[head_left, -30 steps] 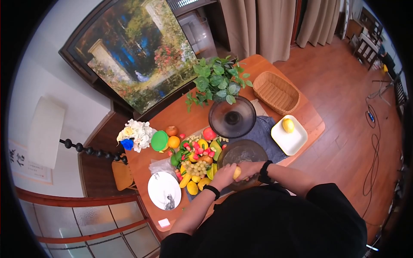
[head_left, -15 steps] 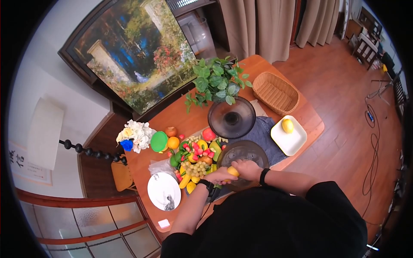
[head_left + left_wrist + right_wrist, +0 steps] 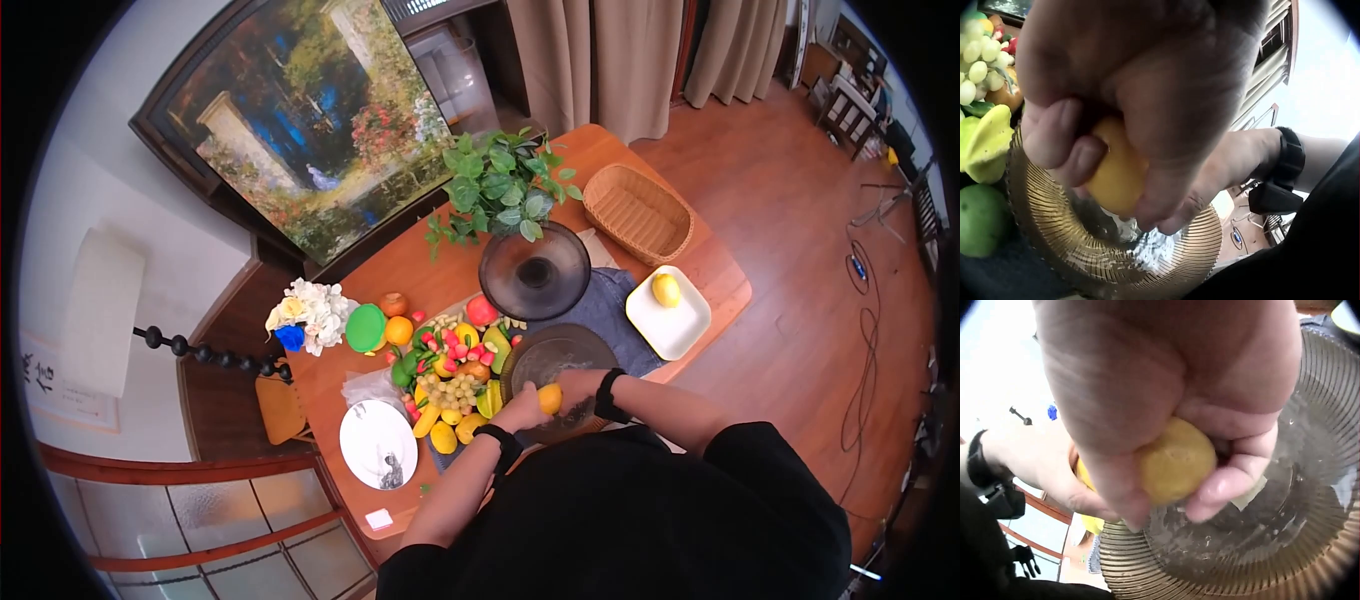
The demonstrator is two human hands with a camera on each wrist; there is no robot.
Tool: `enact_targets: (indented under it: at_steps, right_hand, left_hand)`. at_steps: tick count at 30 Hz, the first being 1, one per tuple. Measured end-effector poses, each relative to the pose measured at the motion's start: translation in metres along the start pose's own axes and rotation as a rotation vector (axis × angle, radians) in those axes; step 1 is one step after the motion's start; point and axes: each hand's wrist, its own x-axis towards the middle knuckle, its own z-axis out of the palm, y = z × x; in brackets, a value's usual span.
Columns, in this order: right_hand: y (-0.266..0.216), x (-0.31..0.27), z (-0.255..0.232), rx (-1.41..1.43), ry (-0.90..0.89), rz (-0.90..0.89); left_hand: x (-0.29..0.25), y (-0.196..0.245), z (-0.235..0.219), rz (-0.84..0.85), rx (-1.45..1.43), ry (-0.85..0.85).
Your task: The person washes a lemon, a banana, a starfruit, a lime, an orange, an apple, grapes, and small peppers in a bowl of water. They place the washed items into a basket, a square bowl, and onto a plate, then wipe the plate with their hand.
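Beside the bowl (image 3: 568, 348), fruit (image 3: 457, 388) crowds the left hand (image 3: 520, 411).

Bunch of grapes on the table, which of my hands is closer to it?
Left. Your left hand is just to the right of the grapes, by the near-left rim of the glass bowl; your right hand is farther right, over the bowl.

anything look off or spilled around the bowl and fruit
A small, pale, flat scrap seems to lie inside the glass bowl by the right hand; it looks stray there, though I can't tell what it is. The blue cloth is rumpled. I see no spill or damage.
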Motion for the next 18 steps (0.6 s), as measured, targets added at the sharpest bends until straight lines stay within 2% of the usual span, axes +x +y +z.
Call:
enact_targets:
  at_steps: [1,3,6,9,12,13,14,15,16,18]
  right_hand:
    - [0.003,0.005,0.001,-0.067,0.05,0.05]
    - [0.01,0.015,0.002,-0.061,0.043,0.06]
    - [0.003,0.01,-0.004,-0.06,0.03,0.073]
    - [0.001,0.011,-0.005,-0.161,-0.028,0.138]
    - [0.02,0.016,0.005,-0.049,-0.004,0.074]
    - [0.027,0.019,0.013,0.258,0.054,0.103]
    - [0.031,0.02,0.018,0.564,0.11,0.13]
    - [0.031,0.017,0.016,0.561,0.106,0.129]
    - [0.029,0.013,0.012,0.491,0.139,0.118]
    - [0.032,0.01,0.006,0.417,0.169,0.103]
  left_hand:
    - [0.0,0.001,-0.001,0.005,0.001,-0.004]
    - [0.001,0.002,-0.003,-0.083,-0.197,-0.041]
    - [0.006,0.005,-0.002,-0.171,-0.158,-0.095]
    - [0.01,-0.002,0.004,-0.158,-0.227,-0.119]
    - [0.005,-0.009,0.005,-0.076,-0.197,-0.091]
    - [0.011,-0.023,0.014,-0.076,-0.197,-0.09]
    - [0.023,-0.047,0.029,0.197,-0.171,0.063]
    - [0.03,-0.06,0.038,0.47,-0.143,0.218]
    - [0.026,-0.055,0.034,0.467,-0.145,0.221]
    - [0.009,-0.034,0.018,0.042,-0.373,0.041]
